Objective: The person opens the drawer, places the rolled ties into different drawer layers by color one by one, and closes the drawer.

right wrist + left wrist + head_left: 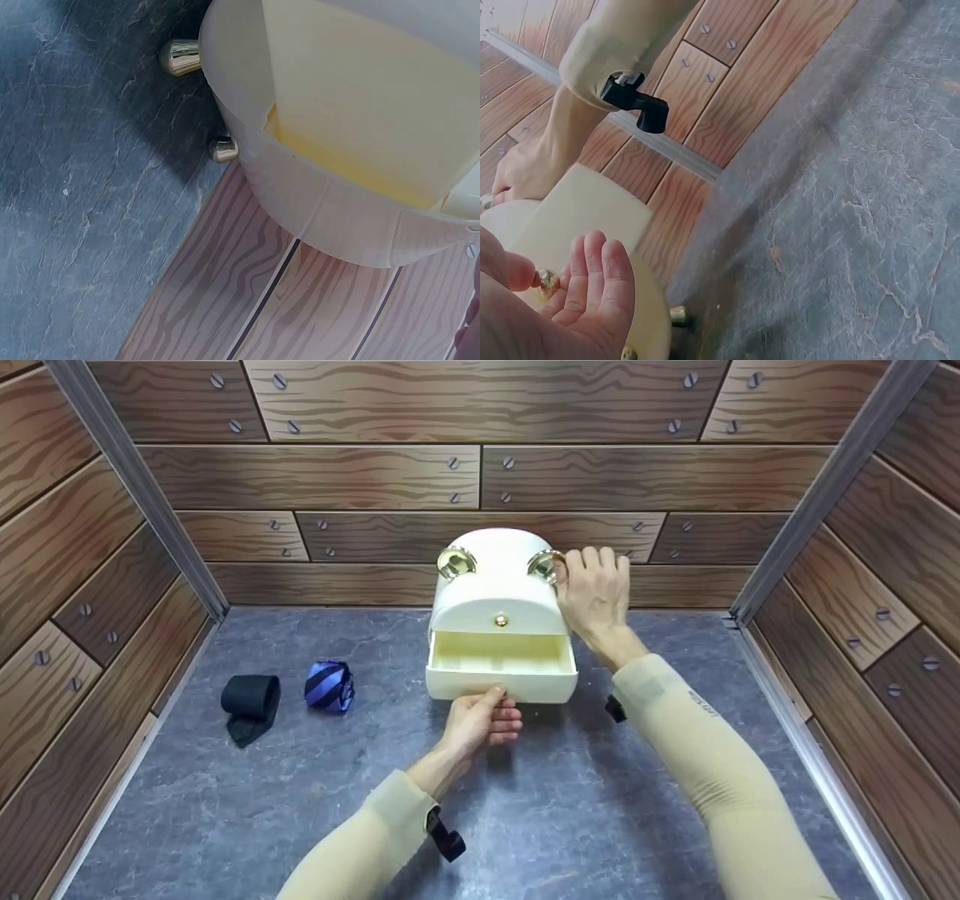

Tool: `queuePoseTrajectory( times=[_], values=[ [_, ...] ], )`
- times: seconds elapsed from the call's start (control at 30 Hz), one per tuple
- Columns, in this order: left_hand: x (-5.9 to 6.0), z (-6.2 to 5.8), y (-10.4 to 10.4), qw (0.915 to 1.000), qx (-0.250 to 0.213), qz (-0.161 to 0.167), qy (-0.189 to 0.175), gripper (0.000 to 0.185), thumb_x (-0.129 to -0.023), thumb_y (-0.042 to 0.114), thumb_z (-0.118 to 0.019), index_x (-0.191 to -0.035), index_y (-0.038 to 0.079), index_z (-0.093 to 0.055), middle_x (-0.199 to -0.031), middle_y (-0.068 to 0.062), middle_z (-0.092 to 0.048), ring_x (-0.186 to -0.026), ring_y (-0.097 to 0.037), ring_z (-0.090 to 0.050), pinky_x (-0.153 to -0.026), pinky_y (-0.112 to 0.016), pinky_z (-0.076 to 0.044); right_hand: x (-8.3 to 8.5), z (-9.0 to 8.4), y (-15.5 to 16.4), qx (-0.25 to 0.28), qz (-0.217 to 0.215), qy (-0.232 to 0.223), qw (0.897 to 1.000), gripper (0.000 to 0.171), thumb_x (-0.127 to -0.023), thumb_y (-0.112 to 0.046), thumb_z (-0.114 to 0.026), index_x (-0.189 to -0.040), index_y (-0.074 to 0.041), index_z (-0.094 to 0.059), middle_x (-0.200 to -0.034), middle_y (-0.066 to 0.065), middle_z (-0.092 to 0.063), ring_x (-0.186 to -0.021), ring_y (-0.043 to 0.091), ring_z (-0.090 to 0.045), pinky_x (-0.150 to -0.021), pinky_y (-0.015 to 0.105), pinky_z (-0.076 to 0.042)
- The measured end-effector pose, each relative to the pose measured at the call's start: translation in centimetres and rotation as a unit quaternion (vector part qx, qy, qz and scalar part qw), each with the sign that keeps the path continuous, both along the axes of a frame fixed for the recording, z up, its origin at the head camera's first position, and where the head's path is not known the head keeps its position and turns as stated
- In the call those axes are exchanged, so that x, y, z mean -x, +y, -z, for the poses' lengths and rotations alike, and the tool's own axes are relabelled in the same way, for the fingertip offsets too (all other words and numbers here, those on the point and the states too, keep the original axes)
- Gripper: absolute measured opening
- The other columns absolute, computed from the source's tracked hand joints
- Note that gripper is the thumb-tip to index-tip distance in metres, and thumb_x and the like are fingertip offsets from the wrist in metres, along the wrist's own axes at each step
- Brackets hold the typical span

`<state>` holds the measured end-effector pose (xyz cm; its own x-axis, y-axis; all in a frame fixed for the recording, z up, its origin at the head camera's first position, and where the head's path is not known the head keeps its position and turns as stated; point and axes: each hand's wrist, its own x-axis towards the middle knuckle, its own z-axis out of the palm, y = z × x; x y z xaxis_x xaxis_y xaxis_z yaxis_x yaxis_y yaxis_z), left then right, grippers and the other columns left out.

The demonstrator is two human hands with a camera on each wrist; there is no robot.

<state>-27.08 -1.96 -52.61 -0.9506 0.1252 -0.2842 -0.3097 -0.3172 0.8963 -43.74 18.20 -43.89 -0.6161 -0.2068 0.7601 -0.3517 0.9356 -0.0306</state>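
Observation:
A cream box point(501, 547) with a rounded top stands on the floor, and its lower drawer point(454, 684) is pulled out, with no contents visible inside. My left hand point(472, 724) pinches the drawer's gold knob point(547, 282) between thumb and index finger, the other fingers loosely bent below. On the box's right side, my right hand point(598, 589) curls its fingers at a gold ring handle point(534, 567) and partly covers it. A matching ring handle point(442, 564) is on the left side. The upper drawer, with a gold knob point(501, 619), is closed.
Left of the box lie a rolled blue striped tie point(328, 686) and a rolled black tie point(250, 697). Wood-patterned walls point(315, 476) enclose the grey marbled floor point(247, 817) at the back and sides. Small gold feet point(180, 58) support the box.

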Motion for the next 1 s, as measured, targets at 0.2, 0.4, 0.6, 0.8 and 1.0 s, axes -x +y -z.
queuePoseTrajectory(
  times=[0.2,0.4,0.6,0.8,1.0],
  values=[
    [-0.4,0.1,0.0,1.0,0.0,0.004,0.002,0.037,-0.118,0.027,-0.057,-0.111,-0.006,-0.072,-0.079,-0.002,-0.076,-0.068,-0.01,-0.076,-0.07,-0.028,-0.069,0.0,0.1,-0.1,-0.002,0.002,0.001,1.0,0.051,-0.121,-0.042,-0.041,-0.101,-0.001,-0.064,-0.099,0.023,-0.069,-0.1,0.048,-0.064,-0.089,0.061,-0.047],
    [-0.8,0.1,0.0,1.0,0.001,0.004,0.001,0.037,-0.118,0.026,-0.056,-0.11,-0.005,-0.072,-0.078,-0.001,-0.075,-0.067,-0.01,-0.076,-0.068,-0.027,-0.069,0.0,0.0,-0.1,-0.003,0.0,-0.003,1.0,0.051,-0.121,-0.043,-0.042,-0.102,-0.001,-0.065,-0.099,0.023,-0.069,-0.1,0.048,-0.064,-0.089,0.061,-0.047],
    [-1.2,0.4,-0.1,1.0,-0.001,0.008,0.002,0.037,-0.118,0.026,-0.055,-0.112,-0.007,-0.072,-0.079,-0.002,-0.075,-0.068,-0.011,-0.076,-0.069,-0.027,-0.069,-0.1,0.0,-0.1,-0.001,-0.001,-0.005,1.0,0.051,-0.12,-0.041,-0.043,-0.101,0.0,-0.065,-0.099,0.023,-0.07,-0.1,0.048,-0.064,-0.09,0.062,-0.047],
    [-1.6,0.3,-0.1,0.9999,0.001,0.011,0.006,0.043,-0.119,0.026,-0.054,-0.122,-0.015,-0.068,-0.079,-0.002,-0.076,-0.07,-0.011,-0.076,-0.071,-0.027,-0.069,0.0,0.1,0.0,-0.002,0.002,-0.002,1.0,0.052,-0.12,-0.043,-0.042,-0.102,0.0,-0.065,-0.099,0.023,-0.07,-0.1,0.048,-0.064,-0.09,0.061,-0.047],
    [-1.8,0.3,0.0,0.9999,-0.003,0.011,0.006,0.043,-0.119,0.027,-0.054,-0.121,-0.014,-0.069,-0.079,-0.002,-0.076,-0.071,-0.011,-0.076,-0.071,-0.027,-0.069,0.0,0.0,0.0,-0.002,0.004,0.0,1.0,0.051,-0.121,-0.043,-0.042,-0.102,-0.001,-0.065,-0.099,0.022,-0.07,-0.1,0.047,-0.064,-0.089,0.06,-0.047]
  ],
)
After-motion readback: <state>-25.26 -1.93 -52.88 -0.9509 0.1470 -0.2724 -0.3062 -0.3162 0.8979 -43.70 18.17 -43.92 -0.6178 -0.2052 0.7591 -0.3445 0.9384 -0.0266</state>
